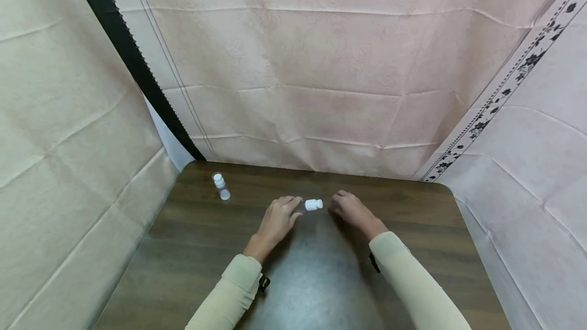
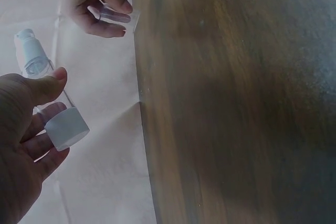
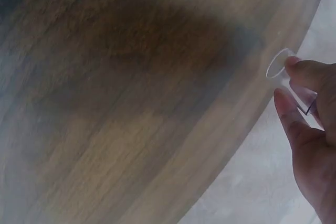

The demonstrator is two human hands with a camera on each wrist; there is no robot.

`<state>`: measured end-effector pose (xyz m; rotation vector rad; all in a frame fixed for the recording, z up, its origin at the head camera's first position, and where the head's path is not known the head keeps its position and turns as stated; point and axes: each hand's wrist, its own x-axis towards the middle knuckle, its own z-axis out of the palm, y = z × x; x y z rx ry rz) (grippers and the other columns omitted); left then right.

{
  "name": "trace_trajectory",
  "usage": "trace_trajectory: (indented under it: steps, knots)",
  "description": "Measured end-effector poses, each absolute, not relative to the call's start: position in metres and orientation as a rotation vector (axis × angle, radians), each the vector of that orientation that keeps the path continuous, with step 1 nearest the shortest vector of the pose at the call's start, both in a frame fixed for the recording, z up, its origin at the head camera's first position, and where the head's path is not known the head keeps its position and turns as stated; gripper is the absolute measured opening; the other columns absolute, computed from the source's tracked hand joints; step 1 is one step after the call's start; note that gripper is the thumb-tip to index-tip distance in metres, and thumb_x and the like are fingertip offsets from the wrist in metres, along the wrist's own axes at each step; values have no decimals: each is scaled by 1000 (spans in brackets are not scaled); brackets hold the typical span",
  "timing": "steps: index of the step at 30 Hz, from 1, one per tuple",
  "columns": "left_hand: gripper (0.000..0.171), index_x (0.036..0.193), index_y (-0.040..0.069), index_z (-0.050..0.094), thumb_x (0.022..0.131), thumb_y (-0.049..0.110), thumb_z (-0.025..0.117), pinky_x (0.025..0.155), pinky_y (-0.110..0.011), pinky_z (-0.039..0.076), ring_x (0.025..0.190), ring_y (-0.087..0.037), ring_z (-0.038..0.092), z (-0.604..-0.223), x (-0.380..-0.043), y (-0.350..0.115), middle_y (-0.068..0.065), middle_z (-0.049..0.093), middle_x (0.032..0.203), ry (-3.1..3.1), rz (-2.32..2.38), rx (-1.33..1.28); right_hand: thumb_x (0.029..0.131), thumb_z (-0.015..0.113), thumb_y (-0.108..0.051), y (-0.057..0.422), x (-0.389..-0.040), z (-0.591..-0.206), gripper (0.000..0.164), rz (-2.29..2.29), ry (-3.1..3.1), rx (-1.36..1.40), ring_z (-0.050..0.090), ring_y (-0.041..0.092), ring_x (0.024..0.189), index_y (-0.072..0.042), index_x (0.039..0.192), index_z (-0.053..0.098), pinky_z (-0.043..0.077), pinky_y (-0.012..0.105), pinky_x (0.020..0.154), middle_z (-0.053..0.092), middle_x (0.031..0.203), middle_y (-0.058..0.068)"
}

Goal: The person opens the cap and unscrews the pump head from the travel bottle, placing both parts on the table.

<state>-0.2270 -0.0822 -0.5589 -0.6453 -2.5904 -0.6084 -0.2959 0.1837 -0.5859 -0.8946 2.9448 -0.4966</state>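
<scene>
My left hand [image 1: 277,218] grips a small clear pump bottle [image 1: 314,204] over the far part of the table. In the left wrist view the white pump head [image 2: 32,50] is at one end and a white base [image 2: 67,128] at the other, with thumb and fingers around the clear body. Facing it, a short distance to the right, my right hand [image 1: 352,210] pinches a clear cap [image 2: 114,15], apart from the bottle. The cap's round rim shows past the fingertips in the right wrist view. A second bottle [image 1: 221,186] with a white top stands at the far left.
The brown wooden table [image 1: 192,269] has rounded far corners. Behind it hangs a pale cloth wall [image 1: 298,65], with further cloth at the left [image 1: 69,167] and right [image 1: 518,192]. A black strip [image 1: 137,65] comes down to the far left corner.
</scene>
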Motion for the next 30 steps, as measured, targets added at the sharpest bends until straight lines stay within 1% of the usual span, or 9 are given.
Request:
trace_trajectory:
  steps: [7, 15, 18, 22, 26, 30]
  knots:
    - [38, 122, 9, 74, 88, 21, 84, 90, -40, 59, 102, -24, 73, -559, -226, -86, -9, 76, 114, -2599, -593, -638, 92, 73, 0, 178, -297, -592, 21, -436, 2923, -868, 66, 34, 100, -2, 113, 68, 57, 47, 84, 64, 114, 18]
    - [37, 121, 10, 74, 87, 21, 84, 89, -40, 59, 102, -23, 73, -561, -226, -89, -9, 76, 113, -2585, -575, -626, 92, 72, 2, 171, -299, -600, 22, -411, 2893, -879, 67, 35, 103, 0, 114, 68, 58, 48, 87, 66, 114, 19]
    - [38, 122, 10, 74, 88, 21, 84, 89, -41, 59, 103, -23, 73, -562, -225, -89, -9, 76, 115, -2602, -582, -615, 92, 73, 3, 169, -298, -600, 22, -422, 2908, -902, 66, 36, 104, -1, 113, 69, 57, 49, 89, 66, 114, 19]
    - [38, 123, 11, 73, 88, 22, 83, 90, -41, 59, 105, -23, 73, -563, -225, -89, -9, 76, 116, -2621, -576, -608, 93, 71, 3, 168, -296, -601, 21, -436, 2916, -917, 66, 36, 103, -3, 113, 69, 56, 49, 90, 66, 115, 18]
    - [39, 123, 11, 73, 88, 23, 83, 90, -42, 59, 104, -24, 73, -563, -225, -90, -9, 76, 116, -2627, -569, -604, 96, 67, 2, 168, -294, -604, 23, -431, 2912, -893, 64, 38, 106, -4, 118, 69, 56, 50, 92, 65, 119, 18]
    - [38, 123, 10, 73, 88, 22, 84, 90, -42, 59, 104, -24, 73, -563, -225, -90, -9, 76, 115, -2616, -567, -600, 96, 68, 0, 168, -291, -605, 33, -452, 2915, -835, 60, 41, 117, -6, 129, 66, 54, 52, 97, 62, 131, 19]
